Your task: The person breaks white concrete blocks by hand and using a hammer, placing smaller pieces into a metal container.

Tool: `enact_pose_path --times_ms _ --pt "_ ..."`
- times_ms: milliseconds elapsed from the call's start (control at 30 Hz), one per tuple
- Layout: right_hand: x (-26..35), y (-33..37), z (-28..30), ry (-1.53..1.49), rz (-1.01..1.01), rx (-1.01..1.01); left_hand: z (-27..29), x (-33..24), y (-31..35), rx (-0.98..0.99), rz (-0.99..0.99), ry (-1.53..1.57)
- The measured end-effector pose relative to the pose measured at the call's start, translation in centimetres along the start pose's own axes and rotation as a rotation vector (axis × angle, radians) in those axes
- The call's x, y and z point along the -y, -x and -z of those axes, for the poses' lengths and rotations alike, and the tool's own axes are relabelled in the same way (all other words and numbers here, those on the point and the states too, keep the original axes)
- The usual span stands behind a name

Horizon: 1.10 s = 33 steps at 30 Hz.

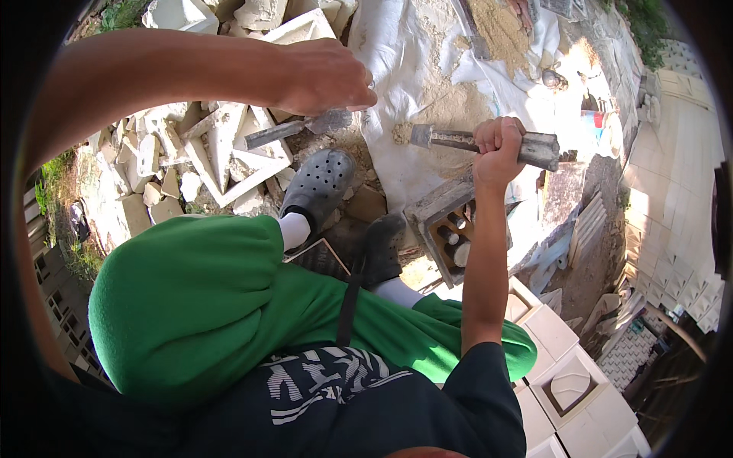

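Observation:
My right hand (500, 149) is wrapped round a long, grey, dusty tool (456, 139) with a thick block-like end to the right and a flat narrower end to the left; its exact kind is unclear. That left end hangs over a white sheet (397, 84) strewn with pale powder. My left hand (324, 76) is closed, fingers bent together, above a dusty trowel-like tool (279, 133) lying on rubble. Whatever the left fingers hold, if anything, is hidden. Beneath my right forearm sits a grey box mould (434, 243) with dark round pieces inside.
Broken cream pieces (153, 153) are heaped at left. My feet in grey clogs (321, 183) stand between the rubble and the mould. Cream hollow blocks (569, 389) line the lower right. Sandy powder (500, 38) lies at the far side beside a long metal bar (469, 27).

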State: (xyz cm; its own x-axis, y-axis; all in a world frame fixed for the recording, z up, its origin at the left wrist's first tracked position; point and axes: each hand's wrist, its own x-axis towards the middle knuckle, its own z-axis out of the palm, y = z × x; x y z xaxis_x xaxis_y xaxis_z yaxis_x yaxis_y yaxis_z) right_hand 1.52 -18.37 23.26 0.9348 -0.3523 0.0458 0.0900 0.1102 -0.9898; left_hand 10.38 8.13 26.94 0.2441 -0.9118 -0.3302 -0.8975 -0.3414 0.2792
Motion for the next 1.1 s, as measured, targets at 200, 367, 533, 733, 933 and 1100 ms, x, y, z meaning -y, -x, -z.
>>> enact_pose_path --times_ms 200,367,533,733,933,1100 --pt "-3.0 -1.4 -3.1 -0.031 -0.103 -0.078 -6.0 0.7 2.0 -0.155 0.22 0.123" --pt "0.9 -0.5 -3.2 -0.202 0.033 0.087 -15.5 -0.5 -1.7 -0.432 0.572 0.699" --pt "-4.6 -1.2 -4.3 0.019 -0.045 -0.1 -22.1 -2.2 -7.0 -0.722 0.756 0.916" --pt "-0.3 -0.5 -3.4 -0.192 0.06 -0.004 -24.6 -2.7 -8.1 -0.705 0.904 1.129" --pt "-5.4 -0.3 -3.6 0.026 0.005 -0.152 -24.3 -1.6 -9.1 -0.663 0.965 1.091" --pt "-1.3 -0.4 -3.7 -0.098 0.004 -0.047 -24.4 -2.1 -8.5 -0.584 1.04 1.104"
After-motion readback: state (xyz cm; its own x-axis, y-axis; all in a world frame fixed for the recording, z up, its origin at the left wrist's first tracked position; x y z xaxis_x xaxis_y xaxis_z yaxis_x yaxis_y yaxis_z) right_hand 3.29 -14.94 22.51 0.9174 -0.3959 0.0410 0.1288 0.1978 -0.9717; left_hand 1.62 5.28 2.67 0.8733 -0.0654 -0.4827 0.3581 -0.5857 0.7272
